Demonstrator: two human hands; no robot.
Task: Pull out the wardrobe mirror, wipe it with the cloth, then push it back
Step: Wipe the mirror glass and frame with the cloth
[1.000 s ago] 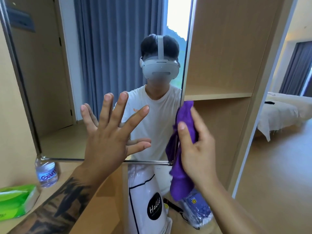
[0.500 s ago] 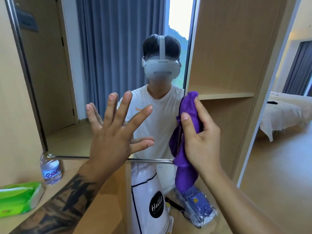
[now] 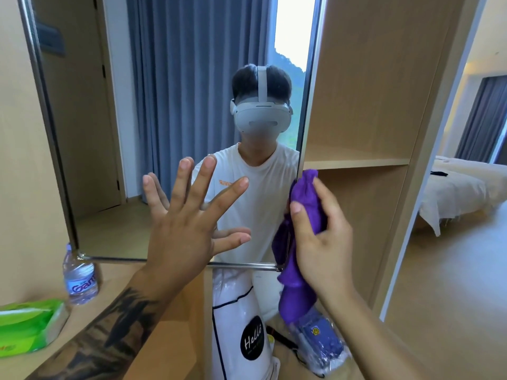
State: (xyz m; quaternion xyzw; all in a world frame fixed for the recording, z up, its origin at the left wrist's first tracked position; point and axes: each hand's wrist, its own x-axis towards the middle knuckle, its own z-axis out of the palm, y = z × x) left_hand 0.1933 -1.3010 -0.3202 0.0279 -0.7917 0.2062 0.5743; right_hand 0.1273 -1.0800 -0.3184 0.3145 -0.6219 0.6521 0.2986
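I am bracing my left hand (image 3: 186,231), fingers straight and spread, flat against the glass of the mirror (image 3: 170,105), which is standing pulled out of the wardrobe (image 3: 365,105) and filling the view from nine to twelve o'clock. I judge that the flat palm is there to keep the panel from swinging or sliding while the other hand is working. My right hand (image 3: 321,237), at about four o'clock from centre, is gripping the purple cloth (image 3: 299,242), thumb and fingers curled round the bunched middle of it. The cloth is wrapping over the mirror's right edge, its top poking up above my fingers and its tail hanging down past the bottom rail, so I am likely rubbing the frame edge rather than the open glass. Whether the cloth is pressing on the glass itself I cannot tell.

Low at seven o'clock, a water bottle (image 3: 79,275) is standing on the surface (image 3: 115,292) just beside the mirror's lower left corner, with a green tissue pack (image 3: 24,327) nearer to me. Below the mirror at six o'clock, a white bag (image 3: 241,319) and a clear packet (image 3: 321,341) are sitting inside the wardrobe. The push back is not yet done.
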